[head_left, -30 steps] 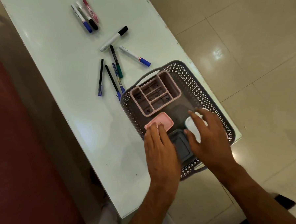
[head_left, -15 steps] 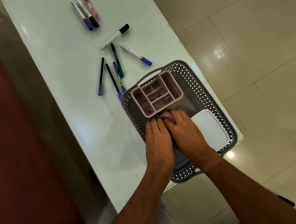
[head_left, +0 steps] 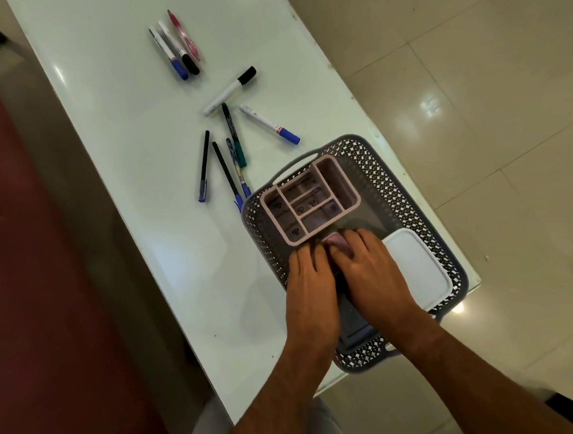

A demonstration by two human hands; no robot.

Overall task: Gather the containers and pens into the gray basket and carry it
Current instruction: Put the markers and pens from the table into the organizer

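The gray basket stands at the table's near right corner. Inside it lie a pink divided organizer, a white lidded container and a dark gray container. Between the organizer and the gray container sits a small pink container, mostly hidden. My right hand curls its fingers over it. My left hand lies beside it, straight fingers touching its left side. Several pens and markers lie loose on the table: a black-capped marker, a blue-capped marker, a green pen and thin dark pens.
Three more pens lie together at the far left of the white table. The basket overhangs the table's right edge, above a tiled floor. A dark red surface runs along the table's left side.
My right hand left the white container and came left onto the small pink container. Both hands pushed it forward against the organizer and now cover most of it.
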